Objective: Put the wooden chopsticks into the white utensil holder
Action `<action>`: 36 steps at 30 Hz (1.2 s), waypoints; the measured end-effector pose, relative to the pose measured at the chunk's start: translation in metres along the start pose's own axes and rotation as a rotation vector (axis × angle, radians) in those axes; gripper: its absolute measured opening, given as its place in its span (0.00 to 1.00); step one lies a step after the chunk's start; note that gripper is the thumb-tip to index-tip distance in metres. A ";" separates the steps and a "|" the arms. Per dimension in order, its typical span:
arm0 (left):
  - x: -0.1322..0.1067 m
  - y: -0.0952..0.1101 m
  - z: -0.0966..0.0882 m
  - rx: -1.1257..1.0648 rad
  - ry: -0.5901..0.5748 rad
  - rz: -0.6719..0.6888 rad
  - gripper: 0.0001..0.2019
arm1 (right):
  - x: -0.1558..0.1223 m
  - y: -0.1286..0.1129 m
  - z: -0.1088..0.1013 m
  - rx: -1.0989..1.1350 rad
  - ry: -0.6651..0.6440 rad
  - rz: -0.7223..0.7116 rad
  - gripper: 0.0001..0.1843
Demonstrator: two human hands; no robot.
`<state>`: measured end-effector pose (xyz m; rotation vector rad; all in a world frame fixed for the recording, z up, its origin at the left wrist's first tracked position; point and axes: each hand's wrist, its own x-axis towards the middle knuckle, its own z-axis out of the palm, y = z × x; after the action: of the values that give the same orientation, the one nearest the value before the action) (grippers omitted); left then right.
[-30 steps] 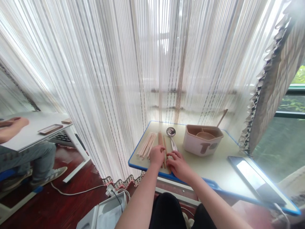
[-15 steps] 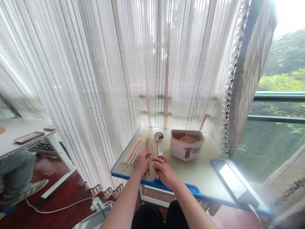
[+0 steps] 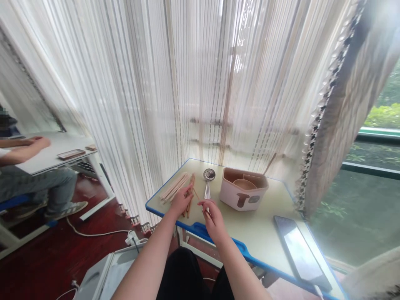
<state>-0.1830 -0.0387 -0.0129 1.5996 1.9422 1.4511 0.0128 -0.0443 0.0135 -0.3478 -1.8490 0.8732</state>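
My left hand [image 3: 180, 201] rests on a few brown chopsticks [image 3: 190, 194] lying on the blue-edged table [image 3: 265, 225], fingers curled over them. My right hand [image 3: 211, 213] is pinched on one brown chopstick, lifted slightly off the table, its tip pointing toward the left hand. A bundle of pale chopsticks [image 3: 173, 186] lies further left. A metal slotted ladle [image 3: 208, 178] lies just beyond my right hand. A pink divided utensil holder [image 3: 244, 193] with wooden utensils stands to the right.
A dark tablet [image 3: 300, 252] lies near the table's right front edge. Sheer striped curtains [image 3: 187, 83] hang behind the table. At the left another person [image 3: 28, 179] sits at a white desk. Cables and a power strip [image 3: 133, 238] lie on the red floor.
My right hand has lifted from the table with one chopstick pinched in it. The left hand stays on the brown chopsticks. The camera view swung to the left.
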 end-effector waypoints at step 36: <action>-0.006 0.115 0.007 0.190 0.245 0.555 0.13 | 0.086 -0.122 -0.078 -0.262 0.033 -0.202 0.08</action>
<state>-0.1061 -0.0510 0.0721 2.2763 1.8933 1.7720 0.0620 -0.0467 0.1747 -0.3280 -1.9333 0.4859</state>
